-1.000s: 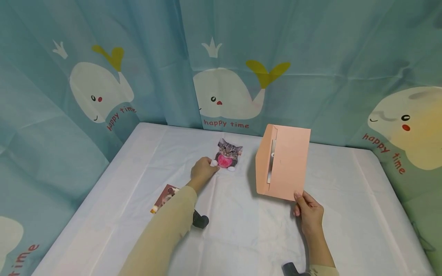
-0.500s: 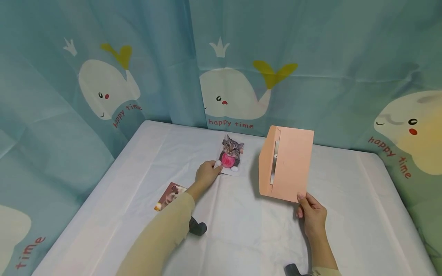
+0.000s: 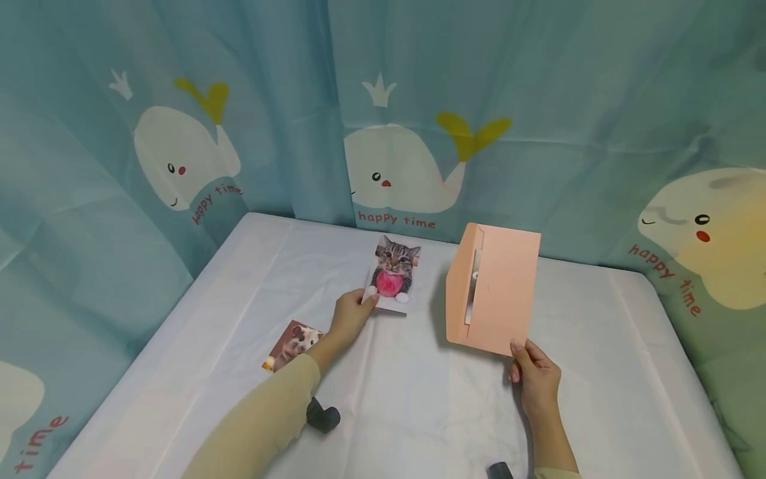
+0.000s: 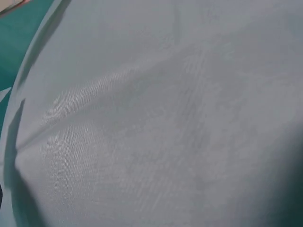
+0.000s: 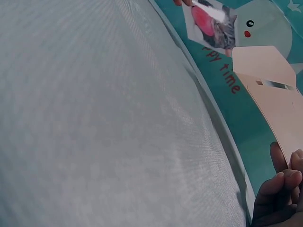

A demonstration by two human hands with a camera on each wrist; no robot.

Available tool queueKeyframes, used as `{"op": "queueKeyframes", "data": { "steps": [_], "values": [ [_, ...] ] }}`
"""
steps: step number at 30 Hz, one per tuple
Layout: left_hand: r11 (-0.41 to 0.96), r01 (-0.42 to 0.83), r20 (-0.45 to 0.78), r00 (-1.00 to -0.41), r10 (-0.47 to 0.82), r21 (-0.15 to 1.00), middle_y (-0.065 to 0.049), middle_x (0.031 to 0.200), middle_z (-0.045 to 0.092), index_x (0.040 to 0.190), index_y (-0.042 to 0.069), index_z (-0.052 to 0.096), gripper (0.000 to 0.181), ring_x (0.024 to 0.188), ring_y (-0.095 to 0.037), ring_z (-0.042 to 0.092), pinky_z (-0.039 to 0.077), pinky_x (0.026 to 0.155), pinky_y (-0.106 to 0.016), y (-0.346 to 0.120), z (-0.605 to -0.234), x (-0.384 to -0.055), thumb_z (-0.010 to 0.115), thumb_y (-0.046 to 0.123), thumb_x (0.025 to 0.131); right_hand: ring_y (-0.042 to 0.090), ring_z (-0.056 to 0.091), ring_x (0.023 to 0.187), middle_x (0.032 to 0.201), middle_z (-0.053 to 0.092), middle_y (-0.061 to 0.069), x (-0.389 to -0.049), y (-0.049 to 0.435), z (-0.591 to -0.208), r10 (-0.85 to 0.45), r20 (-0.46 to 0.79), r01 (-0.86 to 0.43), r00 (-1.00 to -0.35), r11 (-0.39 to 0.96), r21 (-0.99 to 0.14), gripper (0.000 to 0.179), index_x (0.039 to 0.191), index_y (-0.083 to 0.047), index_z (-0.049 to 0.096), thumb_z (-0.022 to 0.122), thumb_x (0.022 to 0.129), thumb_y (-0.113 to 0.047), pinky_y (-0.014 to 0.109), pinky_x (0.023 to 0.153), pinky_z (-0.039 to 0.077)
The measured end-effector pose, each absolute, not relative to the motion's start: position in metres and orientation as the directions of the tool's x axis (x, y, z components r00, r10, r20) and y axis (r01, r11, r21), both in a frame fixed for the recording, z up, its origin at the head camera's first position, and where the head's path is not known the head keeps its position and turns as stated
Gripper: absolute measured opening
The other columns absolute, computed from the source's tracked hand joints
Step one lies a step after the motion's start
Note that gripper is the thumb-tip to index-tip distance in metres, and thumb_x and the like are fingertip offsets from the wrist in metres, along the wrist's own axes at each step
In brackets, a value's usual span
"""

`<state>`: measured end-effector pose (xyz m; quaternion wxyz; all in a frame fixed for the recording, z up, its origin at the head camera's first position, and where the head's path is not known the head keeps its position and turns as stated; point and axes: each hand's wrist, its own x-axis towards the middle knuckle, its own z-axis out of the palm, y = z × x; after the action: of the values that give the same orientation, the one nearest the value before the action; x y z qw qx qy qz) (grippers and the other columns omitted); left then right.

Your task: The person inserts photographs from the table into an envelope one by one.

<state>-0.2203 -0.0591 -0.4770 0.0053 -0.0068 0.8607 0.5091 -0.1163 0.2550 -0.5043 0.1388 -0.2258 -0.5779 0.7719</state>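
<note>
My left hand (image 3: 350,316) pinches the lower left corner of a cat photo card (image 3: 391,274), which is raised off the table. The cat on it holds a pink heart-like shape. Farther right, my right hand (image 3: 538,379) grips the bottom corner of a peach envelope (image 3: 503,289), thumb in front, holding it up on its short side. Its flap (image 3: 462,286) stands out to the left, and a strip of something pale and dark shows in the opening. In the right wrist view, right-hand fingers (image 5: 279,189) hold the envelope (image 5: 279,104), with the cat card beyond it.
A second card (image 3: 293,346) with a small furry animal lies on the white-covered table (image 3: 413,412), beside my left forearm. Dark wrist-camera parts (image 3: 323,417) sit under the left sleeve. A blue-green whale-print curtain (image 3: 287,100) stands around the table's back and sides.
My left hand has lifted the cat card and drawn it a little toward me, so its lower edge now shows clearly. The right hand and envelope have stayed nearly in place.
</note>
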Motion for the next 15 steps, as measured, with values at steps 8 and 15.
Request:
{"op": "queueKeyframes", "data": {
  "steps": [8, 15],
  "values": [
    [0.338, -0.064, -0.065, -0.998, -0.008, 0.939, -0.011, 0.076, 0.07, 0.085, 0.0, 0.07, 0.027, 0.052, -0.008, 0.048, 0.039, 0.05, -0.021, -0.054, -0.465, -0.207, 0.062, 0.026, 0.092, 0.007, 0.04, 0.038, 0.06, 0.058, 0.001, -0.116, 0.255, -0.502, 0.484, -0.172, 0.024, -0.858, -0.297, -0.955, 0.015, 0.087, -0.018, 0.074, 0.067, 0.086, -0.005, 0.019, 0.038, 0.04],
    [0.242, -0.082, -0.08, -0.997, -0.016, 0.967, -0.023, 0.076, 0.067, 0.089, -0.006, 0.068, 0.03, 0.047, -0.006, 0.044, 0.034, 0.045, -0.019, -0.045, -0.46, -0.194, 0.062, 0.024, 0.092, 0.008, 0.04, 0.037, 0.058, 0.058, 0.001, -0.117, 0.254, -0.503, 0.486, -0.179, 0.032, -0.855, -0.296, -0.955, 0.015, 0.087, -0.019, 0.074, 0.068, 0.086, -0.006, 0.019, 0.038, 0.04]
  ]
}}
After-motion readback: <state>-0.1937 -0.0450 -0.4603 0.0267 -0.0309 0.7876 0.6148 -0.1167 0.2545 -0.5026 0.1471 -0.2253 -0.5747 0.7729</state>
